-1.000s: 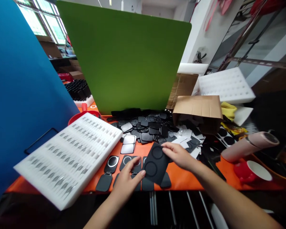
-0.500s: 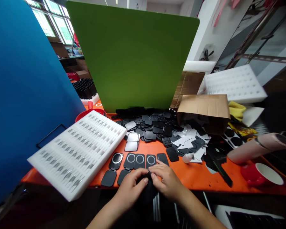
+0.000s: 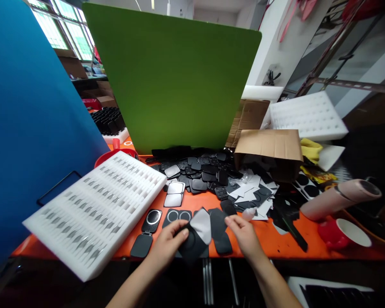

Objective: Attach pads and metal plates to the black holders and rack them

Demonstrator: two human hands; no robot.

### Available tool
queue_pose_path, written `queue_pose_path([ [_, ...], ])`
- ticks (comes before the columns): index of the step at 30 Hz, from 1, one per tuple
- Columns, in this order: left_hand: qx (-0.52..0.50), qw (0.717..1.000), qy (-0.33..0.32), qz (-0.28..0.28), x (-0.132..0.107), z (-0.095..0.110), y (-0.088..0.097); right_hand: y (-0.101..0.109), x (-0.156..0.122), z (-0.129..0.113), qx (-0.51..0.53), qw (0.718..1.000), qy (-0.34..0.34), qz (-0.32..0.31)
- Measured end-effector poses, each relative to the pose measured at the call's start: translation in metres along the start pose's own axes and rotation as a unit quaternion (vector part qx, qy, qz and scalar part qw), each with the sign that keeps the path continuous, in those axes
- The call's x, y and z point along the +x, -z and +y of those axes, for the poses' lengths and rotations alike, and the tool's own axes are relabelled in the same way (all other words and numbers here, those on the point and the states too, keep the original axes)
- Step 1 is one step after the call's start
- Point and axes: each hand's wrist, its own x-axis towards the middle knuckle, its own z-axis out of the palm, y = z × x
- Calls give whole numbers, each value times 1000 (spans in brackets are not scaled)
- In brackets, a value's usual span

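Note:
My left hand point(image 3: 167, 244) pinches a thin black sheet point(image 3: 191, 244) with a faint ring outline, just above the table's front edge. A whitish flap point(image 3: 201, 226) shows at the sheet's upper right; whether it is part of the sheet, I cannot tell. My right hand point(image 3: 246, 239) is apart from the left, thumb and fingertips pressed together beside a dark grey rounded panel point(image 3: 217, 222). What they pinch, if anything, is blurred. Beneath the hands lies a row of black hinged panels; one at the left point(image 3: 152, 220) bears a white ring. Another flat black pad point(image 3: 223, 244) lies below the grey panel.
A white slotted foam tray point(image 3: 93, 209) stands at left. Behind the row are a heap of black panels point(image 3: 199, 171) and white paper scraps point(image 3: 248, 192). A small bottle point(image 3: 248, 213), a pink flask point(image 3: 340, 199) and a red mug point(image 3: 342, 233) stand at right.
My hands, together over a dark piece before, have moved apart. The black sheet and whitish flap now show at my left hand; my right hand has moved right. The view has shifted slightly.

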Motion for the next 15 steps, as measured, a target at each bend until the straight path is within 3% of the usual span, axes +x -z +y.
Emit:
queue_pose_path([
  [2,20,998,-16,49,25,1,12,18,9,12,11,992,-35,117],
  [4,64,992,-41,100,53,7,19,31,13,18,-19,981,-45,188],
  [6,85,985,-59,135,73,12,18,34,10,19,-89,972,-35,213],
  [8,109,980,-89,141,76,14,5,27,1,16,-168,960,-3,222],
  [11,177,971,-145,74,51,2,-25,0,-14,9,-241,950,65,189],
  [13,186,973,-133,31,26,-11,-40,-20,-23,3,-248,957,109,102],
  [15,164,981,-102,37,5,-22,-44,-37,-28,-2,-223,964,147,-4],
])
